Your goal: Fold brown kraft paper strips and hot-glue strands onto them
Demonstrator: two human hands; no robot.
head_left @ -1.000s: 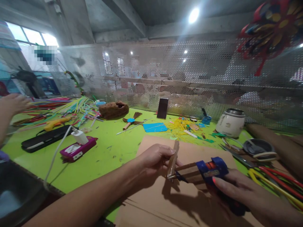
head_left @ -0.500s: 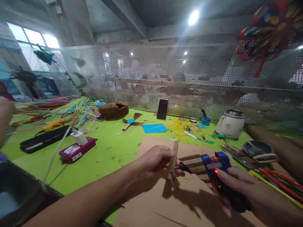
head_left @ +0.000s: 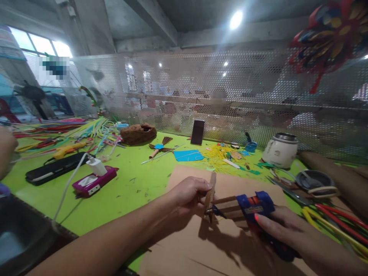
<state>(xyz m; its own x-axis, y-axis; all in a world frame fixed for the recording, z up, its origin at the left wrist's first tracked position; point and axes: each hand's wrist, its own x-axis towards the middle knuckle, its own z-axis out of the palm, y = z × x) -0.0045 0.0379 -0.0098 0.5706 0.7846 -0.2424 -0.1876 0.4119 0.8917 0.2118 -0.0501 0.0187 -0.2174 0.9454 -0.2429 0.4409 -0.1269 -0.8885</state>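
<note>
My left hand (head_left: 188,193), fingers closed, pinches a narrow brown cardboard strip (head_left: 212,186) that stands nearly upright. In my right hand (head_left: 293,230) is a blue hot glue gun (head_left: 255,207), its small red light glowing by my thumb. The dark nozzle points left and meets the lower part of the strip; whether it touches cannot be made out. Several flat brown strips (head_left: 227,200) show behind the nozzle. Beneath both hands lies a large tan cardboard sheet (head_left: 178,245), with their shadows on it.
On the green table (head_left: 123,207) are a purple power strip (head_left: 94,182), a black case (head_left: 54,168), a blue sheet (head_left: 188,155), a phone (head_left: 197,132), yellow shreds (head_left: 220,155) and a white pot (head_left: 280,151). Scissors (head_left: 296,195) lie at right. Another person's hand (head_left: 7,151) shows at far left.
My right hand has brought the glue gun slightly left and down, its nozzle closer along the strip. My left hand has barely moved.
</note>
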